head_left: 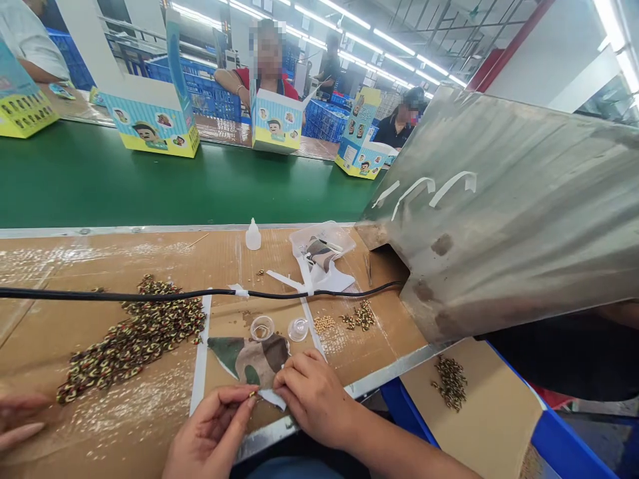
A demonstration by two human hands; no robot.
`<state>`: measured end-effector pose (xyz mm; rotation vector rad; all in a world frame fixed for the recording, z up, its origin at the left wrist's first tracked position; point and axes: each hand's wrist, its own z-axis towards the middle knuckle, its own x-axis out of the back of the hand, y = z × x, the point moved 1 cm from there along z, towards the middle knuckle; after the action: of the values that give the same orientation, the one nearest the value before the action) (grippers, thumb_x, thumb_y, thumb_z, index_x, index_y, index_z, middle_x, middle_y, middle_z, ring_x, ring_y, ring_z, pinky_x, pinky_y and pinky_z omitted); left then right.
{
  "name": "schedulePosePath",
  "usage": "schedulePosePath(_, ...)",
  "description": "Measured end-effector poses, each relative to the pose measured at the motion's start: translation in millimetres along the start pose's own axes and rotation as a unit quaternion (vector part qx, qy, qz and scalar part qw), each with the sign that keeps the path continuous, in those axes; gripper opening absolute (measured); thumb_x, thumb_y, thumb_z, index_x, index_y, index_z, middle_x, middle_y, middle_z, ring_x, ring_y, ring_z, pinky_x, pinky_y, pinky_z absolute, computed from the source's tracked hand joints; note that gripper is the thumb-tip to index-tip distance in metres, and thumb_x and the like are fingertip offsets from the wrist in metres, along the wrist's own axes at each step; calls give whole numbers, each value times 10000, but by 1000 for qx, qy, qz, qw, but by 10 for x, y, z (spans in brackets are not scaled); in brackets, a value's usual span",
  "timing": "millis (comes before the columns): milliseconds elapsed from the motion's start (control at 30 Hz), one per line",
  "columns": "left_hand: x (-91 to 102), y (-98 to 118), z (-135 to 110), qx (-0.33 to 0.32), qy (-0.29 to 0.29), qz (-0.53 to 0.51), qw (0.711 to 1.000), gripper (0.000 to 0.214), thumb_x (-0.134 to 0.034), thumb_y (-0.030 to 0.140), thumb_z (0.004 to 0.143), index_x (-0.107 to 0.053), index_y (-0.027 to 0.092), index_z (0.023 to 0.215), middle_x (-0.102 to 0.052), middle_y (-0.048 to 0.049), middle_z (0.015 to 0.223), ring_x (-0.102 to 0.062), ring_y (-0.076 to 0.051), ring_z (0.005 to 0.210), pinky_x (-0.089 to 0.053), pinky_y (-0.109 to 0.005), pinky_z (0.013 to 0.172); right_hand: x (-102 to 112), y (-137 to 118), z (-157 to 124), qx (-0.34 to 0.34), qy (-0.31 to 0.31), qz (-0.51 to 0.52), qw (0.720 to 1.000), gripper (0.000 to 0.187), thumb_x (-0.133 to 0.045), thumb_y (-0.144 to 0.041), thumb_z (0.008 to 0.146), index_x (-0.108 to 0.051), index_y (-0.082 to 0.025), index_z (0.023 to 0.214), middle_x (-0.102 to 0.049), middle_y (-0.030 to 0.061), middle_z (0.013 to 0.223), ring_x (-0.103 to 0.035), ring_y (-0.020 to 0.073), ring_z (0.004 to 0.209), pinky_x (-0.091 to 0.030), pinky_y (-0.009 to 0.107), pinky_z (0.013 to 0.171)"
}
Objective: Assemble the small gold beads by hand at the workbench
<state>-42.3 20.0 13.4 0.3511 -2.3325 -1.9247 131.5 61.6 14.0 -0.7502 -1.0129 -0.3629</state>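
My left hand (212, 429) is closed, with thumb and index finger pinching a tiny yellow-green piece (252, 394). My right hand (314, 399) is just beside it, fingers curled together at the near edge of a camouflage cloth (254, 359); whatever its fingertips hold is hidden. Behind the cloth stand a small clear cup (262, 328) and a clear domed piece (298, 329). Tiny tan beads (324, 324) and a little pile of dark-and-yellow pieces (362, 316) lie to the right. A larger heap of similar small pieces (134, 339) spreads over the cardboard on the left.
A black cable (174, 294) crosses the cardboard-covered bench. Beyond are a white dropper bottle (253, 236), a plastic tray (344, 234) and a green conveyor (224, 183) with printed boxes (154, 126). A metal panel (499, 213) slants at right. Another person's hand (20, 419) shows at left.
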Motion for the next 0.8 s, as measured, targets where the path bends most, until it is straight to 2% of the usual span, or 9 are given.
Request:
schedulePosePath(100, 2, -44, -7, -12, -16, -2, 1000, 139, -755, 360, 668, -711, 232, 701, -759, -39, 768, -703, -205, 750, -557, -262, 714, 3, -14, -9, 4, -1, 4, 1000, 138, -462, -156, 946, -563, -179, 856, -588, 16, 803, -538, 145, 787, -374, 287, 758)
schedulePosePath(267, -14, -77, -49, -33, -9, 12, 999, 52, -707, 278, 719, -691, 228, 719, -741, -33, 758, -688, -203, 748, -548, -297, 721, 17, -47, -45, 21, 18, 1, 1000, 277, -345, -161, 996, -560, -174, 822, -557, 21, 743, -502, 152, 709, -360, 295, 718)
schedulePosePath(600, -49, -63, -64, -31, -5, 7, 999, 38, -682, 258, 736, -685, 221, 727, -732, -29, 753, -676, -182, 740, -529, -265, 713, 2, -83, -36, 25, 21, -6, 999, 313, -304, -152, 1003, -549, -175, 810, -553, 30, 746, -509, 160, 700, -365, 301, 710)
schedulePosePath(700, -20, -74, -52, -19, -16, 4, 1000, 52, -700, 279, 729, -692, 228, 738, -745, -27, 776, -681, -176, 749, -527, -249, 728, 33, -93, -5, 20, 31, 0, 999, 292, -331, -138, 991, -539, -173, 790, -552, 20, 728, -499, 155, 687, -365, 292, 691)
schedulePosePath(800, 28, -96, -28, -4, -32, 0, 999, 77, -718, 306, 725, -701, 236, 751, -757, -24, 812, -686, -168, 773, -521, -221, 750, 42, -75, 5, 3, 30, 15, 999, 190, -425, -127, 951, -542, -174, 809, -573, 16, 759, -519, 156, 732, -374, 289, 708)
